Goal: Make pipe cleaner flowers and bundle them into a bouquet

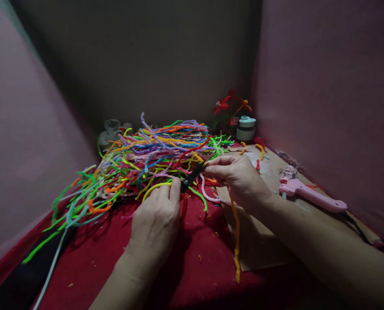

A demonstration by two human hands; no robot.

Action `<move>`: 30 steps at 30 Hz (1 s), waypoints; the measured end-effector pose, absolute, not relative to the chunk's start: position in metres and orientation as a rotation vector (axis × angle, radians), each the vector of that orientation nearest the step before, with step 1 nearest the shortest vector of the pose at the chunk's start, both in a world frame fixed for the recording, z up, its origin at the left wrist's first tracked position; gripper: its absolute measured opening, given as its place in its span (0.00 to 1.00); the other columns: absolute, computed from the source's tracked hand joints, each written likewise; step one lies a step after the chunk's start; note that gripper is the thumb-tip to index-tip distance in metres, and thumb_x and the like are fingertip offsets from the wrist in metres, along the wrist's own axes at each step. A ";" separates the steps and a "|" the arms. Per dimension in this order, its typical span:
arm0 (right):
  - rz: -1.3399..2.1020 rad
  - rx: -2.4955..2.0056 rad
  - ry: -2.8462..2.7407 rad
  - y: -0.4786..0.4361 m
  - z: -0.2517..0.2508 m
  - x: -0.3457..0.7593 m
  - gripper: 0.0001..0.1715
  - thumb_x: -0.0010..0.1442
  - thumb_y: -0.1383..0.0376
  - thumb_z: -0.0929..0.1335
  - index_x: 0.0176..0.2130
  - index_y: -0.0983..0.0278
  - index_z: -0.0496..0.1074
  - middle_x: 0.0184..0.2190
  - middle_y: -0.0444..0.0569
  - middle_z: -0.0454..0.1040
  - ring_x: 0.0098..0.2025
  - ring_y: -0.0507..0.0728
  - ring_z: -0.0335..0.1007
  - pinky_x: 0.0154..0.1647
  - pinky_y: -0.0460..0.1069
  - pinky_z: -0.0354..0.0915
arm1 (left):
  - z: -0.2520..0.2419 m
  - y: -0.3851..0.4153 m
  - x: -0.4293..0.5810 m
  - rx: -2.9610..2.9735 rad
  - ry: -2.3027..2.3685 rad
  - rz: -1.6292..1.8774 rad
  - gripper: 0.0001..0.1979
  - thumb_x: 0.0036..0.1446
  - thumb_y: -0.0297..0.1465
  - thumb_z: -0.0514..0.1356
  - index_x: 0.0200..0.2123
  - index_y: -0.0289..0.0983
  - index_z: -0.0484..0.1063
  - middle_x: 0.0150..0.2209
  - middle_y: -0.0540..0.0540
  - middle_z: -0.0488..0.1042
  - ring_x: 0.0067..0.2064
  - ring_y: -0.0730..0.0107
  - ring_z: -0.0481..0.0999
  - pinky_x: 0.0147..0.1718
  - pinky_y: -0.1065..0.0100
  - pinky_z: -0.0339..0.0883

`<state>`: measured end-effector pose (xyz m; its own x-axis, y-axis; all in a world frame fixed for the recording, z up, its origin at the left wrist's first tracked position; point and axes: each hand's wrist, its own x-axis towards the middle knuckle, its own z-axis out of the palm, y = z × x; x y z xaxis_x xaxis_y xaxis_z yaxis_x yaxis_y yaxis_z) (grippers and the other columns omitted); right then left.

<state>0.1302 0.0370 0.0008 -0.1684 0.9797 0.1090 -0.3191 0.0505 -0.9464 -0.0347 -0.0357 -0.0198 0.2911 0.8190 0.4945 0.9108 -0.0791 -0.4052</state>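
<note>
In the head view my left hand (156, 219) is closed around the handles of black scissors (193, 175), whose blades point up and right. A bent yellow pipe cleaner (155, 187) shows at its fingers. My right hand (237, 176) pinches at the scissors' tips, thumb and index finger together. An orange pipe cleaner (236, 241) hangs down from the right hand over the red cloth (205, 267). Just what lies between the blades is too small to tell. Behind both hands spreads a large heap of multicoloured pipe cleaners (166, 148).
A pink glue gun (314, 196) lies on a cardboard sheet (259, 245) at the right. Behind stand a jar with a pale green lid (245, 129) and red and orange flowers (222, 104). A translucent bag (108, 137) sits behind the heap. Walls rise on both sides.
</note>
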 end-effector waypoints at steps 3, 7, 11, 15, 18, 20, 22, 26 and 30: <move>1.388 -0.839 -1.164 0.037 0.000 0.130 0.03 0.40 0.71 0.70 0.22 0.69 0.72 0.18 0.43 0.71 0.21 0.47 0.63 0.24 0.45 0.56 | -0.021 -0.036 -0.032 -1.905 -1.571 -0.177 0.21 0.58 0.22 0.48 0.55 0.31 0.63 0.34 0.41 0.72 0.35 0.60 0.72 0.28 0.66 0.65; 1.346 -0.844 -1.221 0.038 -0.003 0.131 0.03 0.41 0.71 0.70 0.23 0.69 0.72 0.19 0.43 0.70 0.22 0.47 0.62 0.25 0.45 0.57 | -0.022 -0.036 -0.029 -1.905 -1.611 -0.164 0.21 0.57 0.21 0.48 0.55 0.30 0.63 0.35 0.41 0.73 0.34 0.61 0.73 0.25 0.67 0.65; 1.311 -0.840 -1.247 0.039 -0.006 0.131 0.03 0.42 0.70 0.70 0.24 0.69 0.73 0.19 0.42 0.70 0.21 0.47 0.61 0.25 0.46 0.57 | -0.021 -0.037 -0.024 -1.909 -1.634 -0.146 0.21 0.57 0.21 0.48 0.55 0.29 0.63 0.36 0.40 0.73 0.35 0.61 0.74 0.26 0.67 0.66; 1.289 -0.834 -1.245 0.038 -0.006 0.130 0.03 0.43 0.71 0.70 0.24 0.69 0.73 0.18 0.41 0.69 0.20 0.46 0.60 0.24 0.45 0.55 | -0.020 -0.039 -0.020 -1.888 -1.639 -0.115 0.22 0.57 0.20 0.48 0.55 0.28 0.63 0.34 0.40 0.73 0.34 0.60 0.74 0.25 0.67 0.67; 1.268 -0.835 -1.253 0.037 -0.005 0.130 0.02 0.43 0.71 0.70 0.24 0.69 0.72 0.18 0.41 0.69 0.20 0.46 0.59 0.24 0.45 0.55 | -0.020 -0.039 -0.018 -1.869 -1.634 -0.111 0.21 0.57 0.20 0.48 0.54 0.28 0.64 0.32 0.41 0.72 0.33 0.61 0.73 0.24 0.66 0.66; 1.263 -0.852 -1.258 0.036 -0.005 0.130 0.02 0.43 0.71 0.70 0.24 0.69 0.73 0.18 0.41 0.69 0.21 0.46 0.59 0.24 0.45 0.55 | -0.020 -0.040 -0.017 -1.862 -1.636 -0.117 0.21 0.57 0.20 0.48 0.53 0.28 0.65 0.32 0.42 0.72 0.32 0.61 0.73 0.24 0.66 0.66; 1.254 -0.872 -1.263 0.035 -0.005 0.130 0.02 0.43 0.71 0.70 0.24 0.69 0.73 0.19 0.42 0.70 0.22 0.46 0.60 0.24 0.45 0.56 | -0.019 -0.041 -0.017 -1.861 -1.647 -0.112 0.20 0.57 0.20 0.47 0.52 0.29 0.66 0.32 0.41 0.73 0.32 0.61 0.74 0.25 0.66 0.66; 1.235 -0.877 -1.273 0.034 -0.005 0.129 0.02 0.44 0.71 0.70 0.25 0.68 0.74 0.20 0.43 0.71 0.23 0.47 0.62 0.25 0.45 0.57 | -0.016 -0.043 -0.016 -1.869 -1.652 -0.072 0.20 0.58 0.21 0.46 0.51 0.29 0.67 0.30 0.40 0.74 0.30 0.60 0.74 0.26 0.64 0.66; 1.243 -0.868 -1.259 0.036 -0.006 0.129 0.02 0.43 0.71 0.70 0.24 0.68 0.73 0.20 0.42 0.70 0.22 0.47 0.61 0.25 0.46 0.56 | -0.018 -0.043 -0.017 -1.909 -1.676 -0.064 0.20 0.57 0.21 0.46 0.50 0.30 0.68 0.26 0.42 0.73 0.28 0.61 0.74 0.24 0.67 0.64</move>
